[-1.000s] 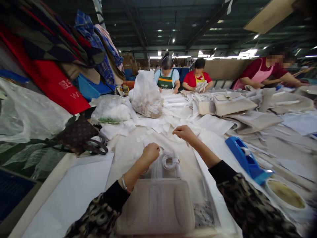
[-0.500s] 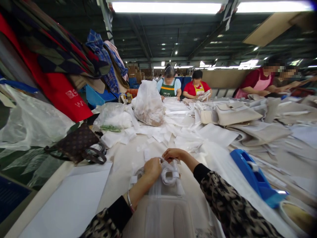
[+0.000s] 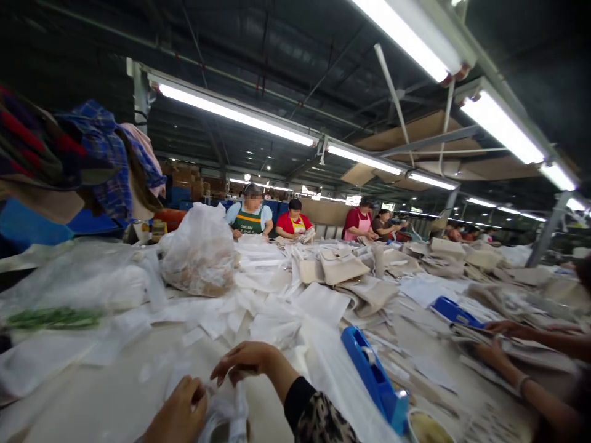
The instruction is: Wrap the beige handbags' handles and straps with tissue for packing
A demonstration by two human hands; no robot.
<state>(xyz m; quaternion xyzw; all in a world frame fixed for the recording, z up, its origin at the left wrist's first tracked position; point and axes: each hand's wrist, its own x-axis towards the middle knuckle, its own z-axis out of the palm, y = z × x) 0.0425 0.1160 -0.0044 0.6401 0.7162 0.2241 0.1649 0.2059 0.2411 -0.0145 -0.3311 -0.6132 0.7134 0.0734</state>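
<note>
My left hand point(image 3: 178, 409) is closed at the bottom of the view, with fingertips pinched together; whatever they hold is too blurred to make out. Just right of it, my right hand point(image 3: 247, 363) arches over with bent fingers loosely apart and nothing clearly in them. Below the right hand lies a coiled strap wrapped in white material point(image 3: 224, 412), partly cut off by the lower edge. The bag that this strap lay on is out of view.
A blue tape dispenser point(image 3: 373, 378) stands right of my hands, beside a round container point(image 3: 427, 427). White sheets point(image 3: 272, 320) and beige bags point(image 3: 344, 266) are piled ahead. A co-worker's hands point(image 3: 501, 347) handle a beige piece at right. A stuffed plastic bag point(image 3: 201, 249) stands at left.
The view has swung up and to the right, so my hands sit lower in it. My right hand's fingers have loosened from the wrapped strap. A co-worker's hands now show at right.
</note>
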